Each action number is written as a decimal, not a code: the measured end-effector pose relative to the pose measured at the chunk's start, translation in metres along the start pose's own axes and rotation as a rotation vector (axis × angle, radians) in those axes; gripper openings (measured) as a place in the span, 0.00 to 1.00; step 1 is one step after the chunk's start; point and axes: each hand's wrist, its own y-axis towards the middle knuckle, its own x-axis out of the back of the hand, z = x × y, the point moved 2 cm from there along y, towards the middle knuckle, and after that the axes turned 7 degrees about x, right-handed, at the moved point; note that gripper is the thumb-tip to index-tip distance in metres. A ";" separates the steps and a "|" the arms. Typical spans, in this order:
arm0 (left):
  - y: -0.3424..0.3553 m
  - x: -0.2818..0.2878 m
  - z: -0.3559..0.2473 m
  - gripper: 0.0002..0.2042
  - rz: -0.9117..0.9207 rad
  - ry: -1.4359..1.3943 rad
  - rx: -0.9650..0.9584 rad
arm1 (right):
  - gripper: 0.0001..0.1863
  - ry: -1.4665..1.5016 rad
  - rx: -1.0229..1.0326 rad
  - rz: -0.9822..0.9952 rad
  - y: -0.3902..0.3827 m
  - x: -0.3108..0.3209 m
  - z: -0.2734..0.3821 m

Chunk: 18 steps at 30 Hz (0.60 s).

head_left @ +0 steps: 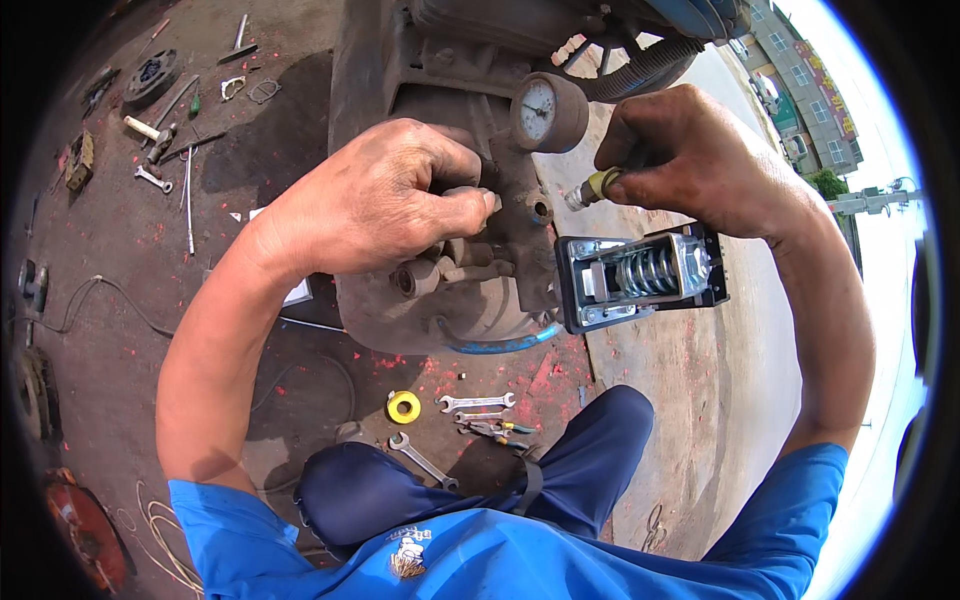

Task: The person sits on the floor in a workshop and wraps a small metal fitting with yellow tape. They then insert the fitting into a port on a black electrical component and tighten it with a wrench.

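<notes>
Right hand: my fingers were closed on a small fitting with a yellow collar, held out beside the machine.
Left hand: its thumb and forefinger were drawn close together on the far side of the port (whether they pinched anything small, I could not tell).
Port: its round opening lay between my hands, just beside the fitting but apart from it; I judged the step to be bringing the fitting up to it, with nothing joined there yet.
Fitting's pale end: as I saw it, the next move called for lining it up square with the opening, keeping my knuckles clear of the round gauge above and the bare spring unit below.
Blue hose: it curved along the machine's near edge.
Ground: dark, stained and flecked with red, meeting a paler slab on my right.
Tools by my knees: a yellow roll, small wrenches and pliers lay in front, with a larger wrench between them.
Far left: a hammer lay near a wheel.
Street side: a building stood beyond, under glaring sky.
</notes>
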 end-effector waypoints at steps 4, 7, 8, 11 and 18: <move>-0.016 -0.017 0.023 0.23 0.044 -0.552 -0.029 | 0.08 -0.016 -0.075 0.057 0.013 -0.007 0.006; -0.021 -0.035 0.044 0.22 0.052 -0.697 -0.186 | 0.13 -0.079 -0.060 0.078 0.020 -0.008 0.007; -0.023 -0.039 0.049 0.21 -0.012 -0.699 -0.245 | 0.14 -0.092 -0.046 0.090 0.023 -0.008 0.009; -0.022 -0.049 0.057 0.17 -0.141 -0.712 -0.316 | 0.15 -0.094 -0.019 0.067 0.028 -0.014 0.013; -0.026 -0.051 0.055 0.12 -0.175 -0.744 -0.263 | 0.12 -0.477 0.094 0.127 0.038 -0.019 0.028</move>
